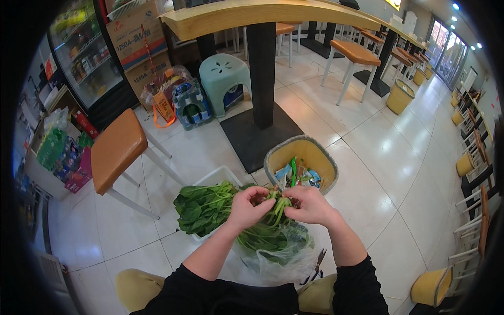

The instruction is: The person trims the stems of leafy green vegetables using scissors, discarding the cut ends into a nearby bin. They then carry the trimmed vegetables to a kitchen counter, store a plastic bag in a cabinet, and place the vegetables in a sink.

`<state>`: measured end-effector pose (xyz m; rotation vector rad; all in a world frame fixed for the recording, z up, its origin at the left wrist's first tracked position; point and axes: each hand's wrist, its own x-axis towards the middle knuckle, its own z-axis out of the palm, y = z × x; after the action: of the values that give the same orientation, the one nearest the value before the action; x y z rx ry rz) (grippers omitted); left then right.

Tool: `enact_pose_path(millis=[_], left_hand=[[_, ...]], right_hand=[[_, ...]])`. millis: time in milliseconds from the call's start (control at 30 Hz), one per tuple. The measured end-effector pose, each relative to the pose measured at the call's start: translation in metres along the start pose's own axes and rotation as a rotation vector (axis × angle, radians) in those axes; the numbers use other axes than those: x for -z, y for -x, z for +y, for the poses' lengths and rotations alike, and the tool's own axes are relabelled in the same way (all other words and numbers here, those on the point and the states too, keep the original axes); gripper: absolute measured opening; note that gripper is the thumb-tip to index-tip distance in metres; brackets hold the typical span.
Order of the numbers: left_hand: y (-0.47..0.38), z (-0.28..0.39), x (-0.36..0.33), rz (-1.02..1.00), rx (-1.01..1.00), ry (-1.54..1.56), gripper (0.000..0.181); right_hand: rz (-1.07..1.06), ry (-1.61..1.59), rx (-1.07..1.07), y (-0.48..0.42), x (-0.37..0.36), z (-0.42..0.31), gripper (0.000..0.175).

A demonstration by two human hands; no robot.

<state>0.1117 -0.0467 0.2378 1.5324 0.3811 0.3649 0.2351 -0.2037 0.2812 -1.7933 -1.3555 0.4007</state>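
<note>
My left hand (251,208) pinches the root end of some spinach (271,195) between thumb and fingers. Close beside it, my right hand (311,205) grips more pale spinach stems (282,208) near their roots. Below both hands, long-stemmed spinach (265,238) lies in a clear plastic bag (285,262) on the floor. To the left, a leafy heap of spinach (202,206) fills a white plastic tub (220,173), hiding most of it. A yellow waste bin (301,151) stands just beyond my hands, with wrappers and scraps (298,175) inside.
Scissors (318,265) lie on the tiled floor by my right knee. An orange-topped stool (120,151) stands to the left. A table's black pedestal base (252,138) is behind the bin. A green plastic stool (223,75) and packed bottles (191,104) sit farther back.
</note>
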Motion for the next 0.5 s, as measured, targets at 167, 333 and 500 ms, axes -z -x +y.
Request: enact_pose_path(millis=[167,333,500], left_hand=[[-0.004,-0.003,-0.005,0.213,-0.078,0.039,0.015],[-0.011,0.000,-0.001,0.364,-0.067,0.264,0.014],[-0.022,0.016,0.007,0.366,0.033,0.389,0.018]], right_hand=[[0.110,0.047,-0.081,0.004,-0.001,-0.004,0.030],[0.205,-0.106,-0.093,0.007,0.001,0.002,0.029],[0.246,-0.367,-0.121,0.008,0.004,0.014,0.022]])
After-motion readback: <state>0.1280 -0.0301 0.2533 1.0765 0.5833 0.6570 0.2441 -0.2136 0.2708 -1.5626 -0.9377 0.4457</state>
